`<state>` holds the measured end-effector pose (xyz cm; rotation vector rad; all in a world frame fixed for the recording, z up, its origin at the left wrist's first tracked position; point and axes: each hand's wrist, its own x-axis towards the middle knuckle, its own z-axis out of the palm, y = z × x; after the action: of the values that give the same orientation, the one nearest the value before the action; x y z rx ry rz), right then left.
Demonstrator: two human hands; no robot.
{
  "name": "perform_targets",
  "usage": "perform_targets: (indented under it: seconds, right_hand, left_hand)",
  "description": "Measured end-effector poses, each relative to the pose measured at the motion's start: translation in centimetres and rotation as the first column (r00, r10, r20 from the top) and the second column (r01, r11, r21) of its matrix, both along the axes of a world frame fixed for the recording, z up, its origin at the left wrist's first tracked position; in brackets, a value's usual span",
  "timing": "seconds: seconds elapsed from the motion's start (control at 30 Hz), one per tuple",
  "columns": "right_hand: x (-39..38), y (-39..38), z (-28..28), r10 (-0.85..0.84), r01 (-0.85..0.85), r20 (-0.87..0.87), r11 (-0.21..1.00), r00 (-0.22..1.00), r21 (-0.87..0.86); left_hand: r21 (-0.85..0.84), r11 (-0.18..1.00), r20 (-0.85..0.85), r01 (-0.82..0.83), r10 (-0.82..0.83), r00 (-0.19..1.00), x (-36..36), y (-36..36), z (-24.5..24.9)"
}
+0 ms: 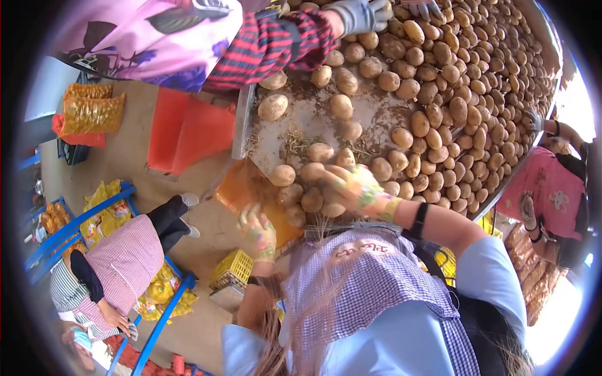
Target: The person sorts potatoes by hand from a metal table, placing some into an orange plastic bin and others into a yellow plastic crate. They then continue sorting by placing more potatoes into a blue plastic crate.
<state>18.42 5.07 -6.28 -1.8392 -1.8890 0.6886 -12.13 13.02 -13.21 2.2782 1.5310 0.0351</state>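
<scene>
My left hand (258, 235), in a patterned glove, is raised beside an orange mesh bag (241, 185) at the table's end. Its blurred fingers look spread, with nothing seen in them. My right hand (359, 190), also gloved, reaches over the potatoes (311, 199) near the bag's mouth. Its fingers stretch left and touch a potato (312, 172); motion blurs them. Several potatoes lie bunched between my hands at the metal table (266, 135) edge. The bag's lower part is partly hidden by potatoes and my body.
A large potato heap (464, 113) covers the table's right side. Gloved co-worker hands (360, 15) work at the far side. Another person (545, 194) stands at right. A red plastic sheet (188, 128) hangs at left. On the floor stand a yellow crate (232, 269) and blue rails (160, 326).
</scene>
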Motion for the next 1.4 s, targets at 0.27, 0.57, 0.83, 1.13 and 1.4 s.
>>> perform_targets:
  seconds: [0.27, 0.57, 0.83, 1.13, 1.4]
  right_hand:
    - [-4.0, 7.6, -3.5, -0.037, 0.063, 0.093, 0.956, 0.995, -0.288]
    - [-4.6, 2.5, -0.6, -0.012, -0.034, -0.406, 0.994, 0.914, -0.107]
    - [2.1, 0.1, -1.5, -0.290, 0.296, -0.155, 0.955, 0.944, 0.013]
    - [3.6, -0.6, -1.4, -0.382, 0.417, -0.341, 0.908, 0.859, 0.033]
    - [-1.0, 11.9, -2.9, 0.014, 0.080, 0.451, 0.979, 0.892, -0.189]
  left_hand:
    - [-0.762, 0.631, 0.567, -0.142, 0.757, 0.325, 5.4, 1.0, 2.1]
    - [-0.870, 0.491, 0.470, 0.031, 0.810, 0.351, 9.3, 3.6, 5.4]
    - [0.109, 0.915, -0.040, 0.389, -0.387, 0.921, 14.6, 4.5, 4.8]
    - [-0.484, 0.867, 0.755, 0.120, 0.344, 0.558, 12.3, 6.2, 2.5]
    - [-0.833, -0.008, -0.119, 0.554, 0.979, -0.165, 8.4, 6.5, 5.5]
